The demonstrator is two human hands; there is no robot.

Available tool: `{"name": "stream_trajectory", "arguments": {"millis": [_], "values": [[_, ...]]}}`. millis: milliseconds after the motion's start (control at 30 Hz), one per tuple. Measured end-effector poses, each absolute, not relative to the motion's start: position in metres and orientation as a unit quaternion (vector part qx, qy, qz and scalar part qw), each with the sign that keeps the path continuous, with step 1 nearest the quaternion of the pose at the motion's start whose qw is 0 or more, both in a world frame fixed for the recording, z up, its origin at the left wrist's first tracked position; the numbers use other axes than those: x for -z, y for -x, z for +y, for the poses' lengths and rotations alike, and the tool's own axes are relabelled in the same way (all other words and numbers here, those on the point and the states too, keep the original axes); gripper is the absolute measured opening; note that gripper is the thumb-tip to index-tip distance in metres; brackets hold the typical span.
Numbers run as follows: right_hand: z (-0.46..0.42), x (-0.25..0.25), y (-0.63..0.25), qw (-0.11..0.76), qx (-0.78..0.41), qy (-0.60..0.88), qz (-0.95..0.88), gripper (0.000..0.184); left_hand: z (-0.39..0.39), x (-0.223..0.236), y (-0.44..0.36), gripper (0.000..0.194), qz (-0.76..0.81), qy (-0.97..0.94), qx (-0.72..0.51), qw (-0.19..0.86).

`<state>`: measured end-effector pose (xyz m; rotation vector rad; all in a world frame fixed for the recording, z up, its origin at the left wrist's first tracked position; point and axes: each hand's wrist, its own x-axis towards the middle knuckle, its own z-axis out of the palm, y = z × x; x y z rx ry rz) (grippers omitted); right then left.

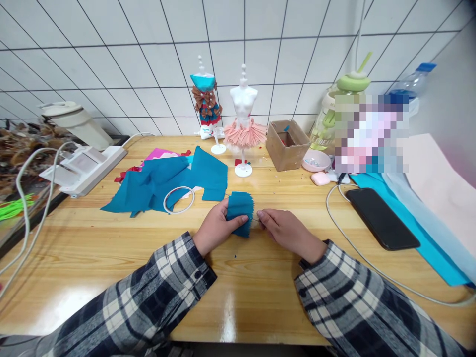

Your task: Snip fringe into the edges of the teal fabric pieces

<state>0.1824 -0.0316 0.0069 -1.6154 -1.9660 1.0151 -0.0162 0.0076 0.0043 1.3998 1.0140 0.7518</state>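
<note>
My left hand (214,227) is closed on a small pleated piece of teal fabric (240,208), held just above the wooden table (111,258). My right hand (285,230) is right beside it, fingertips pinched together at the fabric's right edge on something too thin to make out. Both arms wear plaid sleeves.
Larger teal fabric pieces (167,181) and a white ring (179,200) lie behind my hands. Two small white mannequins (243,121) stand at the back, one in a pink pleated skirt. A cardboard box (287,145), a black phone (381,217) with cable, and a white device (84,168) sit around.
</note>
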Motion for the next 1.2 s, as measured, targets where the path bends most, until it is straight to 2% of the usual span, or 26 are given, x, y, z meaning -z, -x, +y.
{"name": "stream_trajectory", "arguments": {"millis": [333,600,833,1200], "values": [[-0.0311,-0.0064,-0.1821,0.201,-0.355,0.581,-0.704,0.046,0.007,-0.0055,0.0155,0.047,0.429,-0.596,-0.319,0.6],[-0.0299,-0.0044,-0.1821,0.19,-0.345,0.58,-0.713,0.045,0.007,-0.0066,0.0162,0.046,0.445,-0.617,-0.315,0.567],[-0.0306,-0.0059,-0.1849,0.217,-0.37,0.588,-0.686,0.049,0.0064,-0.005,0.016,0.048,0.411,-0.586,-0.34,0.61],[-0.0304,-0.0141,-0.1868,0.179,-0.413,0.562,-0.694,0.049,0.0052,-0.0053,0.0176,0.054,0.389,-0.591,-0.307,0.636]]}}
